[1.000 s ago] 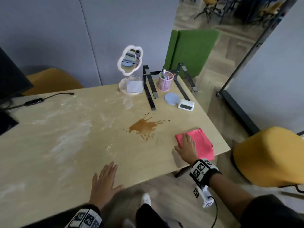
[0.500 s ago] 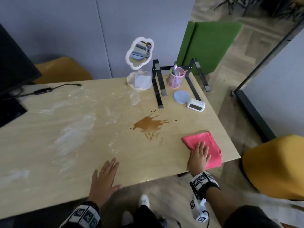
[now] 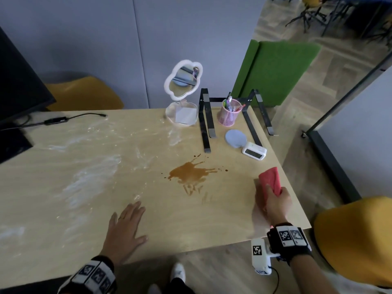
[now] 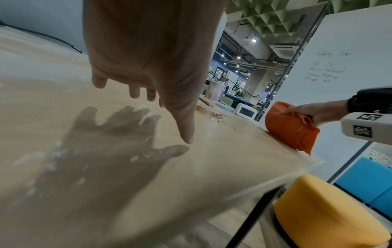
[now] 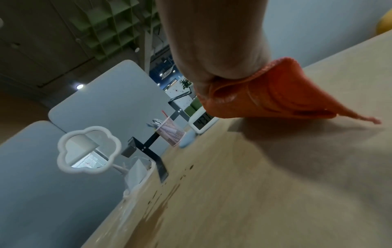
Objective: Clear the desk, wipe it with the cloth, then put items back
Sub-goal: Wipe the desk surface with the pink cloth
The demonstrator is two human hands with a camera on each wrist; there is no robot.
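Wooden desk with a brown spill near its centre. Left hand, fingers spread and holding nothing, hovers over the near edge. Right hand grips the red cloth, lifted partly off the desk beside the right edge.

An open-plan office is shown. A pale wooden desk is enclosed by grey fabric partition panels, with the edge of a black monitor and a black cable with an adapter at its left. A black metal laptop stand, a pink mesh pen holder and a small white digital clock are set at the far corner. Mustard-yellow upholstered chairs, a green felt divider, wheeled office chairs on herringbone flooring and a handwritten whiteboard are seen around it.
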